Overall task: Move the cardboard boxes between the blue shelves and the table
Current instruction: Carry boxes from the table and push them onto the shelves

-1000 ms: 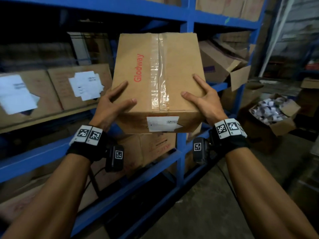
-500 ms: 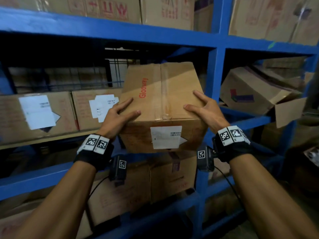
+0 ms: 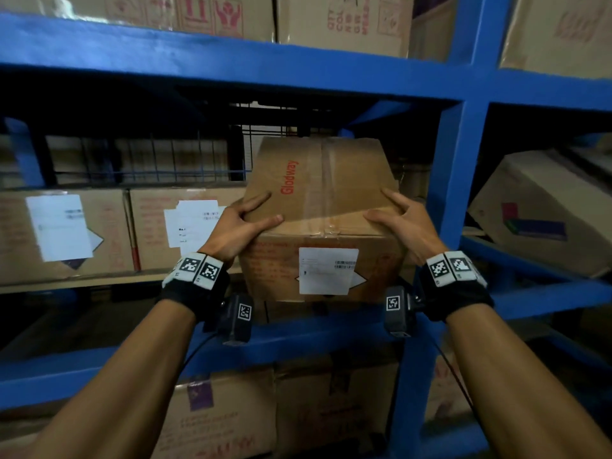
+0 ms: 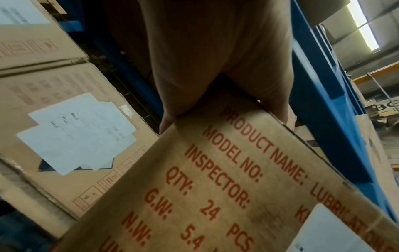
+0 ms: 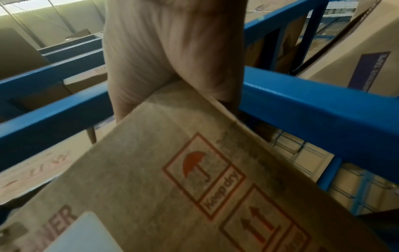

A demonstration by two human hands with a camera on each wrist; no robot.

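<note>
Cardboard box (image 3: pixel 319 207) upright, long axis shelfward

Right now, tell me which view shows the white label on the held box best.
The head view: the whole label faces the camera on the box between the left hand and right hand. The left wrist view catches one corner; the right wrist view another.

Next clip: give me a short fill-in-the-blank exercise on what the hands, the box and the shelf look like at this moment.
1. The box is held by ____ hands.
2. The red word printed on its top is ____.
3. The shelf frame is painted ____.
4. The left hand and right hand grip the box's near top ____.

Missing words: both; Glodway; blue; corners
</note>
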